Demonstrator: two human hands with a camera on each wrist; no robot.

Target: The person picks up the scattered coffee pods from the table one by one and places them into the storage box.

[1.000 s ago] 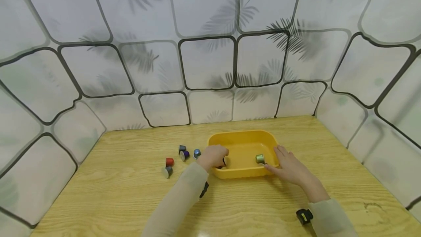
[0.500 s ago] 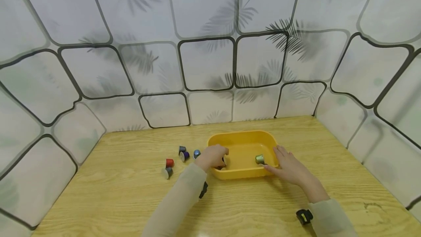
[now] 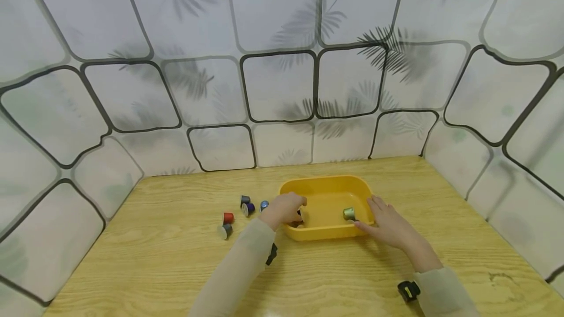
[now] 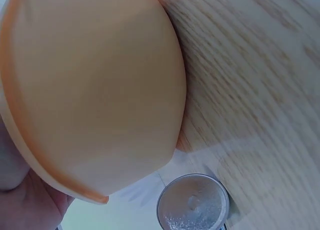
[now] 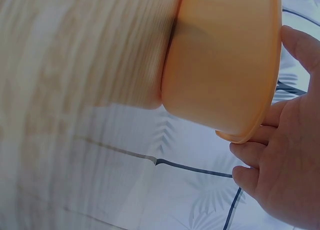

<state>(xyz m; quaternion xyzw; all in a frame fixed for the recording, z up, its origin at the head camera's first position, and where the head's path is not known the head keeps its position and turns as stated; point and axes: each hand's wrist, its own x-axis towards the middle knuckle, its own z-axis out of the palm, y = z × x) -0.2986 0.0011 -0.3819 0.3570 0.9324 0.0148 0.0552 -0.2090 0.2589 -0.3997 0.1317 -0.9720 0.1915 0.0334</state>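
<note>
A yellow plastic tray point(image 3: 326, 232) stands on the table. My left hand point(image 3: 285, 208) reaches over its left rim, fingers curled down around a dark coffee capsule point(image 3: 301, 215) with a pale rim, mostly hidden by the fingers. Another pale edge shows just below it. In the left wrist view the tray wall covers most of this hand. A green coffee capsule point(image 3: 349, 213) lies inside the tray, toward the right. My right hand point(image 3: 388, 221) rests with extended fingers on the tray's right rim; in the right wrist view, its thumb and fingertips point(image 5: 248, 154) touch or lie near the rim.
Left of the tray, several capsules lie loose on the table point(image 3: 167, 258): a red one point(image 3: 227, 218), a grey one point(image 3: 225, 231), a purple one point(image 3: 248, 209), a dark grey one point(image 3: 245, 200) and a blue one point(image 3: 264, 205). Patterned curtain walls point(image 3: 282, 87) border the back and sides.
Almost nothing differs. Both hands, the tray and the loose capsules keep their places, apart from a slight shift of the whole head view.
</note>
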